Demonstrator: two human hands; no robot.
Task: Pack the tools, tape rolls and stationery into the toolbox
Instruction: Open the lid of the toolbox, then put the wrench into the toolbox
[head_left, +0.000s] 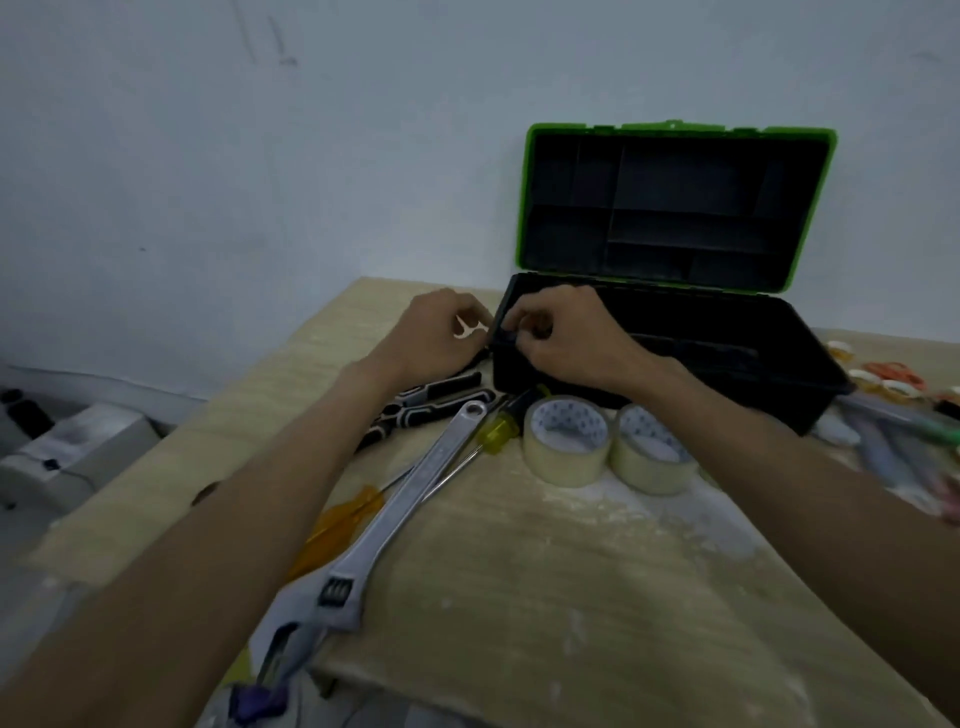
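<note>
Currently the toolbox (753, 364) is seen open in the upper right of the frame, its green lid (675, 208) stood back against the wall. Its left rim is pinched by the curled fingers of the right grip (561, 338). The left grip (441, 332) is curled just beside that end, with a small white piece (470, 327) at its fingertips; whether anything is grasped cannot be told. Two tape rolls (566, 439), pliers (431, 400), a wrench (410, 499) and screwdrivers (501, 427) are spread on the desk (571, 571) at centre, stationery (893, 436) at the right edge. If the box is tugged by that one corner, it could be swung into the nearby rolls, or the lid jolted shut.
</note>
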